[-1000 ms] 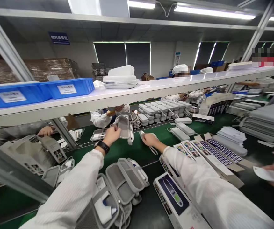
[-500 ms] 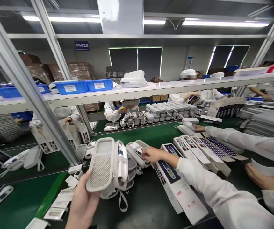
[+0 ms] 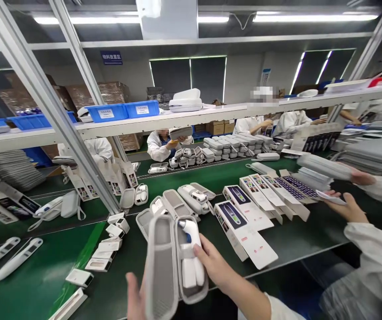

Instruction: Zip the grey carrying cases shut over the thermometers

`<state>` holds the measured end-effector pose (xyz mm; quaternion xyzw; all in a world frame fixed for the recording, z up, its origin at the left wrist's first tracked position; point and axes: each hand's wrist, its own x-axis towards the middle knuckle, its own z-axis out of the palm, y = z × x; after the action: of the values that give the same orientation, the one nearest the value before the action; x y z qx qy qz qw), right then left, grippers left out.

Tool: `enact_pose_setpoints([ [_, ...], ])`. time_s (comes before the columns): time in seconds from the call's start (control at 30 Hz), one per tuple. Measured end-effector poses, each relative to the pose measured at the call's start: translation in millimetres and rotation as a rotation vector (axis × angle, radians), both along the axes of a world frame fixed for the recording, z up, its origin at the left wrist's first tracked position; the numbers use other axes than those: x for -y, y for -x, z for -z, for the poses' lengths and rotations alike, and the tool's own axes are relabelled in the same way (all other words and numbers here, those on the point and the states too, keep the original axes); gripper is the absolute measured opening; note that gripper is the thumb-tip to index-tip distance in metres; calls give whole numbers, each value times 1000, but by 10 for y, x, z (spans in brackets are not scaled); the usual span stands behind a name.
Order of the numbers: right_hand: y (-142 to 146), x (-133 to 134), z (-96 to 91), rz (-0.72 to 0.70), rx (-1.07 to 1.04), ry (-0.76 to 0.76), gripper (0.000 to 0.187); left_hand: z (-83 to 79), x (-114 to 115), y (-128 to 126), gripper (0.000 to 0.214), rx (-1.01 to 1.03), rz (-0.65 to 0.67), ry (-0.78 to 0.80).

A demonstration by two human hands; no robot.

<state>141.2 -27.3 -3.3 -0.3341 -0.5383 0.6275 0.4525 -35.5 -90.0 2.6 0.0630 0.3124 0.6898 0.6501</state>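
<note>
An open grey zip case (image 3: pixel 161 266) is tilted up in front of me, its mesh-lined lid on the left. In its right half lies a white handheld thermometer (image 3: pixel 192 235) with a dark tip, under a strap, beside a small white box (image 3: pixel 188 273). My left hand (image 3: pixel 137 295) supports the lid from the left, thumb out, its fingers hidden behind it. My right hand (image 3: pixel 211 262) grips the right rim, fingertips against the thermometer. Just behind, more open cases (image 3: pixel 177 202) lie on the bench, one with a thermometer (image 3: pixel 192 194) in it.
Printed cartons (image 3: pixel 236 218) lie to the right. Small white boxes (image 3: pixel 102 255) line the left; two white thermometers (image 3: pixel 17 260) lie farther left. At right, a co-worker's hands hold a grey case (image 3: pixel 324 166) and a white paper (image 3: pixel 332 198). A shelf (image 3: pixel 211 116) with blue bins (image 3: pixel 107 113) crosses above.
My right hand has left the cases at the back and come down to the held case's right rim. That case has moved right and nearer, turning its inside toward me.
</note>
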Motion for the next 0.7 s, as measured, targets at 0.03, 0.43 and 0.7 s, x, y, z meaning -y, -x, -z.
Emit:
enact_pose_setpoints([
  [0.03,2,49,-8,56,58,-94,49,34,37,-63,59,-31,17,-13],
  [0.43,-98,157,248,32,-63,104,33,150,-60,-201,63,-41,-216,37],
  [0.7,118,69,276,-362,-193,149,35,130,-326,-300,90,-125,-140,-171],
])
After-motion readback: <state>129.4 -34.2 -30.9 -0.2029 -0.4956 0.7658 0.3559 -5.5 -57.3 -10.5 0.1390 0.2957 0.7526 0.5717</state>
